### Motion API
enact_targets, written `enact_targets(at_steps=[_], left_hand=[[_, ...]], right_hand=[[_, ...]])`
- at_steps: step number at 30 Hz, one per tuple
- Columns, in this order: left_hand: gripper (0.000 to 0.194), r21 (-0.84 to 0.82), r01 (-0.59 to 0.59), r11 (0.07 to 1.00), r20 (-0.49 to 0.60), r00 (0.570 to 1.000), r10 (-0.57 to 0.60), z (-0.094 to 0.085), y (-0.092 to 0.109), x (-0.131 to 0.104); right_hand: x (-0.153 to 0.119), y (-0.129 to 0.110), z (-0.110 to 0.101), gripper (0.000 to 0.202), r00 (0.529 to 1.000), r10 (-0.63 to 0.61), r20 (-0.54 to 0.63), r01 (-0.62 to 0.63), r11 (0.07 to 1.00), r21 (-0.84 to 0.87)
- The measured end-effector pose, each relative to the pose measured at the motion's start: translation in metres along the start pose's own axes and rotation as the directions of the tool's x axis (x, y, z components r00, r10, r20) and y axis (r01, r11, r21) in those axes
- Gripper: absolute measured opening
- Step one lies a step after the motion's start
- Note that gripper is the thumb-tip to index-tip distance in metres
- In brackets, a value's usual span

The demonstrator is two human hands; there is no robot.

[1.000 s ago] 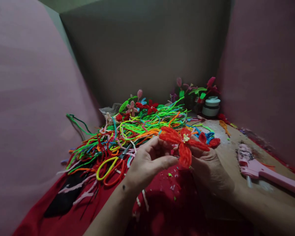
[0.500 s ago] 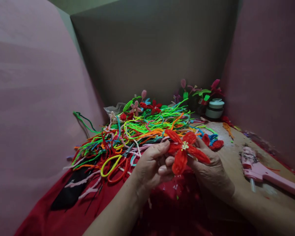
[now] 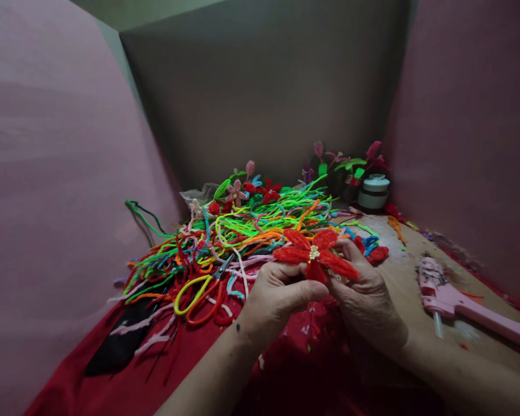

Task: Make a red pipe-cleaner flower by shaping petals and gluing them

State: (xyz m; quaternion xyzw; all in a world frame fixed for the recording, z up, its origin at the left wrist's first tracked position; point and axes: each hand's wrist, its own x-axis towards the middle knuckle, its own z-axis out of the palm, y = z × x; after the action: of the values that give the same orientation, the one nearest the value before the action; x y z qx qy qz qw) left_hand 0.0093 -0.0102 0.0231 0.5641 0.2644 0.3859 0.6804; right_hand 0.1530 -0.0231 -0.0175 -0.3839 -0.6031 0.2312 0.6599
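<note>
Between my two hands is a red pipe-cleaner flower [image 3: 314, 254] with several fuzzy petals and a cluster of pale yellow stamens at its centre. My left hand [image 3: 281, 294] is closed on it from the left, thumb pressed against the lowest petal. On the other side my right hand [image 3: 368, 294] pinches the flower from behind and below; its fingertips are partly hidden by the petals. Just left of my left hand lie scissors [image 3: 193, 292] with one yellow and one red handle loop.
A heap of colourful pipe cleaners [image 3: 260, 219] spreads behind my hands. At the right a pink glue gun [image 3: 450, 300] lies on a brown board [image 3: 398, 289]. Further back stand a pale lidded jar [image 3: 374, 193] and finished flowers [image 3: 351, 164]. A black flat object [image 3: 112, 344] lies at left.
My left thumb has moved down and across onto the lowest petal, and the left fingers have gone beneath the flower. The flower has tilted back slightly; my right hand keeps its hold.
</note>
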Motion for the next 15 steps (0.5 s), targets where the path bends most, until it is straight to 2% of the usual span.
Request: enact_targets(at_steps=[5, 9, 13, 15], left_hand=[[0.012, -0.018, -0.036, 0.999, -0.048, 0.998, 0.035, 0.005, -0.002, -0.001], [0.018, 0.005, -0.056, 0.998, -0.031, 0.998, 0.056, 0.003, -0.004, -0.002], [0.038, 0.045, -0.111, 0.993, -0.011, 0.994, 0.111, -0.007, -0.006, 0.001], [0.044, 0.053, -0.137, 0.989, -0.071, 0.987, 0.141, -0.011, -0.006, 0.004]], right_hand=[[0.0, 0.002, 0.0, 0.012, 1.0, -0.02, -0.008, 0.02, 1.0, 0.016], [0.0, 0.0, -0.001, 0.009, 1.0, 0.009, -0.023, -0.009, 1.0, 0.026], [0.002, -0.003, 0.0, 0.003, 0.992, 0.12, -0.043, -0.114, 0.986, 0.122], [0.003, -0.004, 0.0, 0.006, 0.972, 0.231, -0.03, -0.219, 0.951, 0.219]])
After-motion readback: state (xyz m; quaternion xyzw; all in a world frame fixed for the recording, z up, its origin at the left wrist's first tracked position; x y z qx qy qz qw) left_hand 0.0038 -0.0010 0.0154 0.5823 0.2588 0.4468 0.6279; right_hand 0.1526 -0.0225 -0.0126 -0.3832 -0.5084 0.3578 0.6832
